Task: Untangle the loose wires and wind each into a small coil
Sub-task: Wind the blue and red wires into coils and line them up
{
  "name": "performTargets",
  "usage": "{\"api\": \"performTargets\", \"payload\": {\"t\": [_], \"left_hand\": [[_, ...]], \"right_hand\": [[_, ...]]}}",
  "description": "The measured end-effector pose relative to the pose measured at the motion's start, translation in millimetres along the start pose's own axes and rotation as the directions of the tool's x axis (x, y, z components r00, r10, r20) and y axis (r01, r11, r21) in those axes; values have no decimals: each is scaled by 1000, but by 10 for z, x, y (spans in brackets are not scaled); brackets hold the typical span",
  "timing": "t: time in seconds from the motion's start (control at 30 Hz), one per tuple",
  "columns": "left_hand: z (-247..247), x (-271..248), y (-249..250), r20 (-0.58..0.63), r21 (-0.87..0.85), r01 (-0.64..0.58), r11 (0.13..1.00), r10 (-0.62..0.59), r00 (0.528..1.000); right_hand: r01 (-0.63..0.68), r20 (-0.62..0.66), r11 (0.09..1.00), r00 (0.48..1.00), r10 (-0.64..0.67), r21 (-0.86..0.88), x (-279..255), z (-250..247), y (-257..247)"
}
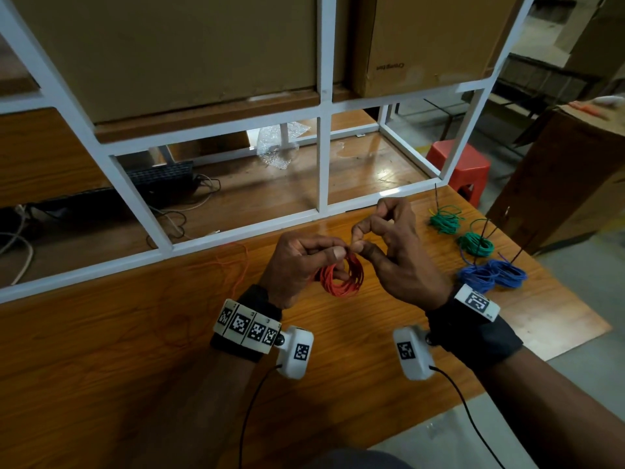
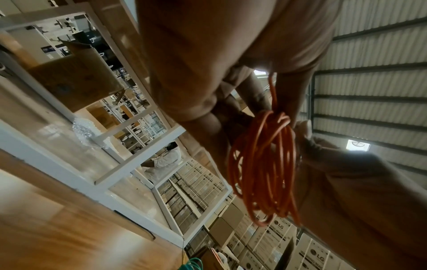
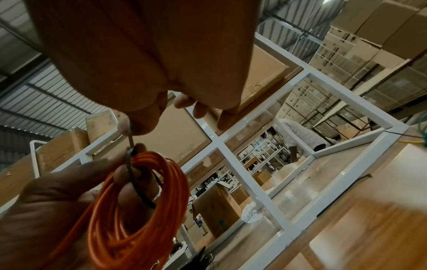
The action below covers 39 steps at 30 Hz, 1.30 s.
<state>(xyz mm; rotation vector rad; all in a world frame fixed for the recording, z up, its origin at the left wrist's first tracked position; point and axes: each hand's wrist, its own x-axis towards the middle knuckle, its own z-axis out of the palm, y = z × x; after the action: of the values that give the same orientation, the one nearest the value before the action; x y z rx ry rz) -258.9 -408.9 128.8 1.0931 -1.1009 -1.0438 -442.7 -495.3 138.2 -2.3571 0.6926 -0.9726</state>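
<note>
An orange wire coil [image 1: 341, 277] hangs above the wooden table [image 1: 135, 333], and my left hand [image 1: 340, 253] grips its top between thumb and fingers. My right hand [image 1: 356, 239] pinches the end of a thin dark tie [image 3: 133, 175] that loops round the coil's strands [image 3: 138, 210]. The left wrist view shows the coil [image 2: 263, 173] bunched under my left fingers. A loose orange tail [image 1: 236, 262] trails left across the table. Two green coils [image 1: 444, 220] [image 1: 476, 243] and two blue coils [image 1: 492, 274] lie at the right, dark tie ends sticking up from them.
A white metal frame [image 1: 236, 231] with glass panes runs along the table's far edge. Beyond it are cardboard boxes and cables on a lower shelf. A red stool [image 1: 460, 167] and a brown carton [image 1: 575, 181] stand off the table's right corner.
</note>
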Motion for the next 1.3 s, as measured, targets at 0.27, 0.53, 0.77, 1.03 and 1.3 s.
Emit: {"api": "performTargets", "payload": {"t": [0.27, 0.53, 0.77, 1.03, 1.3], "left_hand": [[-177, 2, -270, -72, -51, 115, 992, -118, 990], [-253, 11, -409, -58, -86, 156, 984, -161, 985], [-236, 6, -462, -73, -69, 195, 978, -200, 977], [-211, -4, -674, -186, 73, 196, 978, -179, 966], [-127, -20, -709, -387, 107, 219, 970, -162, 908]], "right_hand": [[-49, -31, 999, 998, 49, 20, -51, -127, 23], [-40, -44, 993, 998, 45, 111, -68, -308, 16], [-28, -56, 995, 998, 33, 91, -120, -322, 22], [-91, -33, 996, 995, 91, 4, -200, -204, 1], [-89, 25, 995, 996, 90, -42, -241, -105, 3]]}}
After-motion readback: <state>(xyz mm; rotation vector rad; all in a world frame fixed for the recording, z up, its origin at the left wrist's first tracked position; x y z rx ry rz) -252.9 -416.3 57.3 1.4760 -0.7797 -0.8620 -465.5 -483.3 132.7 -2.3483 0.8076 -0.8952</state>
